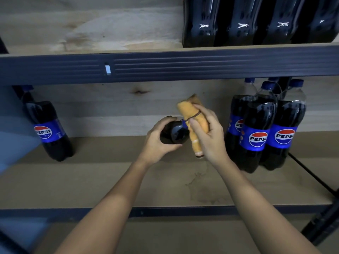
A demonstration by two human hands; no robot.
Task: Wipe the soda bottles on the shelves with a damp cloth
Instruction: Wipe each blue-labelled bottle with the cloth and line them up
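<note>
My left hand (pixel 157 142) grips a dark soda bottle (pixel 175 133) held over the middle shelf, its bottom end turned toward the camera. My right hand (pixel 209 136) holds a folded orange cloth (pixel 194 121) against the bottle's right side. A lone Pepsi bottle (pixel 48 131) stands at the left of the shelf. A group of Pepsi bottles (pixel 264 129) with blue labels and caps stands at the right. Several more dark bottles (pixel 256 22) sit on the upper shelf at the top right.
The brown shelf board (pixel 110 176) shows a damp stain (pixel 201 187) below my hands. A dark metal beam (pixel 165 67) of the upper shelf runs across above. A black upright and brace (pixel 321 222) stand at the lower right. A wooden back panel lies behind.
</note>
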